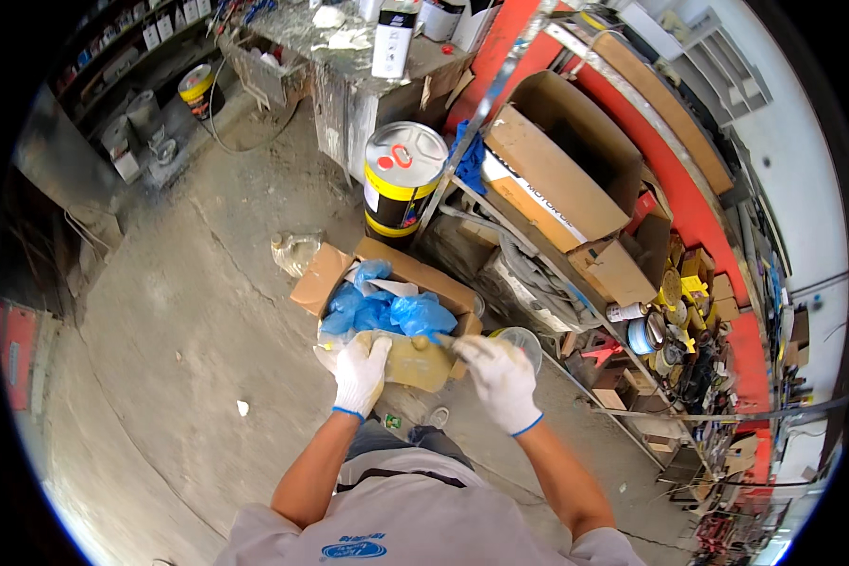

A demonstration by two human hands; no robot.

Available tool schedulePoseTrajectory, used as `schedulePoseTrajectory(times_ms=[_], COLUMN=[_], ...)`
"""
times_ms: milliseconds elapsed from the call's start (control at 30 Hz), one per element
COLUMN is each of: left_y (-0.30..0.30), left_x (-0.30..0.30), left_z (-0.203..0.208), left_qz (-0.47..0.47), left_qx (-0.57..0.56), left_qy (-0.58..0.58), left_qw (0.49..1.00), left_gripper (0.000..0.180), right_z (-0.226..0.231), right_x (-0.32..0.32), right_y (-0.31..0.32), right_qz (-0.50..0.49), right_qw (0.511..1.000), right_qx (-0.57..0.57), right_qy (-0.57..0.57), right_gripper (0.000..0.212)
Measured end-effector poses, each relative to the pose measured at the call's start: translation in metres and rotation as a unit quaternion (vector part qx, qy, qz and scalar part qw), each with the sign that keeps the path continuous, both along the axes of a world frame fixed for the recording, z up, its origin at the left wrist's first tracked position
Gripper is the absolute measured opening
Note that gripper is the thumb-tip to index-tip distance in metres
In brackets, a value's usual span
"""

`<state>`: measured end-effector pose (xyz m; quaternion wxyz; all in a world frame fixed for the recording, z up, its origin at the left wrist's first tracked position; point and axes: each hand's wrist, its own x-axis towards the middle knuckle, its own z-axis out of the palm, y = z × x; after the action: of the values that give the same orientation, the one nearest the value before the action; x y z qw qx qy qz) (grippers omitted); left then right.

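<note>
Both gloved hands are gripping a tan flat container (415,361) just in front of the open cardboard box (335,269): left hand (360,373) fingers wrapping its left end, right hand (500,377) fingers pinching its right corner. It is probably light, rigid and smooth-walled, so holding both ends seems soundest.

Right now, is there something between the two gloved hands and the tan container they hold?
Nothing visible. The left hand grips the tan container at its left end, the right hand touches its right end, above the open cardboard box of blue plastic.
</note>
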<state>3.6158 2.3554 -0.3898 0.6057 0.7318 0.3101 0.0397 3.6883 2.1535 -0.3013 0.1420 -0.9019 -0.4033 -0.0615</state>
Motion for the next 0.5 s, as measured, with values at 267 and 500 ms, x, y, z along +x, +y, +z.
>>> schedulePoseTrajectory(times_ms=[267,500], left_y=[0.026,0.023], left_x=[0.015,0.014], left_z=[-0.055,-0.07], left_qz=[0.091,0.078], left_qx=[-0.232,-0.183], left_qy=[-0.045,-0.01], left_qw=[0.967,0.98], left_gripper=[0.022,0.025], right_z=[-0.041,-0.1], right_x=[-0.004,0.053], right_y=[0.067,0.088], right_qz=[0.054,0.007], right_qw=[0.998,1.0], right_qx=[-0.035,0.003], right_qy=[-0.002,0.012], right_gripper=[0.032,0.029])
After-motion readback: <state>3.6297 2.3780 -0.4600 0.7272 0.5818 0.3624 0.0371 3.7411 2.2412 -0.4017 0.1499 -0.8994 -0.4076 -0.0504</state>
